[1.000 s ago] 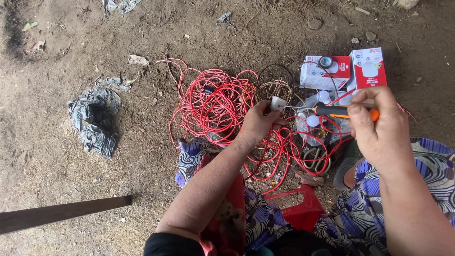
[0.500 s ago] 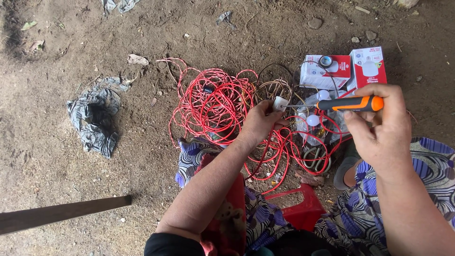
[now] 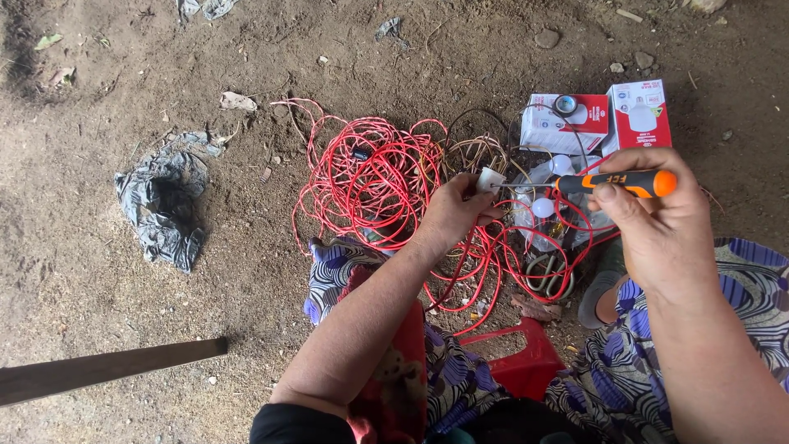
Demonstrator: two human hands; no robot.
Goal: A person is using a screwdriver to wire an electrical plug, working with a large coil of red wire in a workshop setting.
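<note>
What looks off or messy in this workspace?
The thin red wire lies in a loose tangle straight on the bare dirt ground, with small white bulbs among its loops. A crumpled grey plastic sheet lies discarded to the left. Two red-and-white cardboard boxes sit askew. No damage is visible.

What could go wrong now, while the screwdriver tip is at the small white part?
1. The screwdriver in the right hand points at the left hand; a slip might jab the fingers pinching the small white part.
2. The tangled red wire lies directly below and might snag.
3. Loose bulbs rest close by and might get knocked.
</note>
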